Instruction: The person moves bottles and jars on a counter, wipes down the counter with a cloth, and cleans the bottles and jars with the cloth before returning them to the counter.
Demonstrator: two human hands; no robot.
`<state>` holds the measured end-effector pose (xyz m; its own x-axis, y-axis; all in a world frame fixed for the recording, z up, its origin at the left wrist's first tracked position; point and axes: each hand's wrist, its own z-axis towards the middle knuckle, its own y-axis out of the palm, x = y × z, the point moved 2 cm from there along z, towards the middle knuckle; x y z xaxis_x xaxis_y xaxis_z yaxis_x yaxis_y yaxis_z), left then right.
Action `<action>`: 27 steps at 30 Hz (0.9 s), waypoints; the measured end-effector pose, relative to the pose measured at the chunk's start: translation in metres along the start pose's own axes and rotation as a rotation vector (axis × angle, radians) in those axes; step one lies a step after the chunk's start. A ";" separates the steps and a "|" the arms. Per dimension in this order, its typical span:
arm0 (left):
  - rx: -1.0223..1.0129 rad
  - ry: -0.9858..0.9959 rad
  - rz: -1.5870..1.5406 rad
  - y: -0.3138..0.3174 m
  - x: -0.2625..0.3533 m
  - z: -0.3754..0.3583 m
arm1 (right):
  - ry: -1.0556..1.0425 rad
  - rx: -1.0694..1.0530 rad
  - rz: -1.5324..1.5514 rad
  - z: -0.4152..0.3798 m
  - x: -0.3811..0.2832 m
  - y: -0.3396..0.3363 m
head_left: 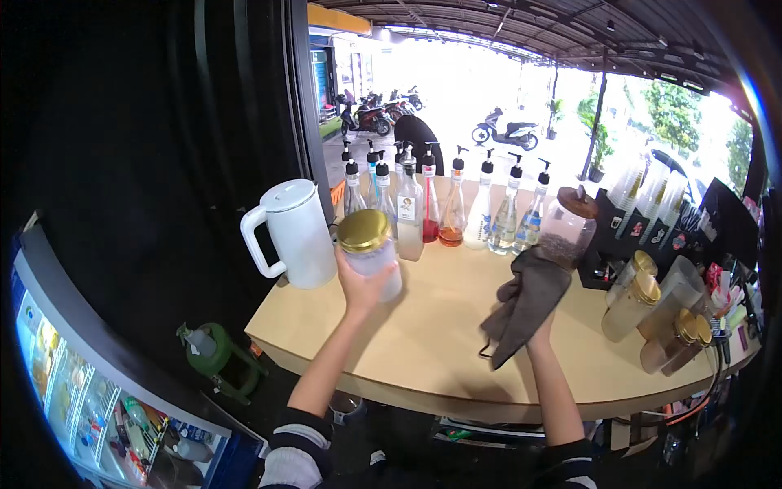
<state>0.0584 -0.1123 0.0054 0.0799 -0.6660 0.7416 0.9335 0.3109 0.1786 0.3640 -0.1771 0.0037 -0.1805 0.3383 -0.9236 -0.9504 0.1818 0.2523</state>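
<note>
My left hand (364, 281) is wrapped round a clear jar with a gold lid (365, 231), upright at the left part of the wooden counter (423, 326). A white pitcher (298, 236) stands just left of it. In my right hand (541, 330) is a dark grey cloth (531, 297), which hangs down and hides most of the fingers. Directly behind the cloth is a glass jar with a brown wooden lid (568, 228); whether my right hand touches it is hidden.
Several pump bottles (452, 204) line the counter's back edge. Gold-lidded jars (633, 306) and a black cup holder (631, 236) stand at the right. A green gas cylinder (216, 354) and a lit fridge (106, 391) are lower left. A person (419, 138) is beyond the counter.
</note>
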 end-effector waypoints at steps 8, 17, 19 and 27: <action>-0.009 0.004 0.258 -0.033 -0.093 0.063 | -0.445 -0.299 -0.825 0.003 0.060 0.059; -0.038 0.056 0.345 -0.025 -0.111 0.075 | -0.400 -0.359 -1.108 -0.002 0.077 0.068; -0.023 0.045 0.424 -0.022 -0.108 0.070 | -0.386 -0.350 -1.154 -0.006 0.082 0.066; -0.111 0.047 0.262 -0.019 -0.058 0.027 | -0.319 -0.285 -1.033 -0.003 0.082 0.056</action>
<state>0.0260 -0.0611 -0.0234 0.3372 -0.6043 0.7219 0.9111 0.4024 -0.0887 0.2955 -0.1422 -0.0589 0.7635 0.3759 -0.5251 -0.6374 0.3082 -0.7062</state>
